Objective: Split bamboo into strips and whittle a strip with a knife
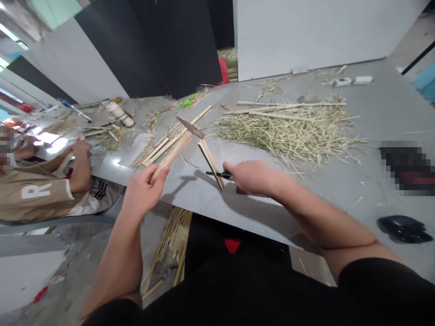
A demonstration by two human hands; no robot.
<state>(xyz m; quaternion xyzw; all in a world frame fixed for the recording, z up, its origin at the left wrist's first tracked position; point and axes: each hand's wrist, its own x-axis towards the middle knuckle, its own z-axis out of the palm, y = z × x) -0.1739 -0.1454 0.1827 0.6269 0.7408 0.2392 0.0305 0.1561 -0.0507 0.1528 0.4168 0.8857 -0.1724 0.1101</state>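
My left hand is closed around the wooden handle of a hammer. Its dark metal head is raised over the table, near the upper end of a split bamboo piece. My right hand grips a knife with a dark, green-edged handle. The blade crosses the bamboo near its lower end; whether it is in the bamboo or just against it I cannot tell. The bamboo leans at a slant above the grey table. Part of the knife handle is hidden by my fingers.
Thin bamboo shavings lie heaped at the back right, long bamboo strips at the left. A black glossy object sits at the right. Another person works at the table's left. More strips are below the front edge.
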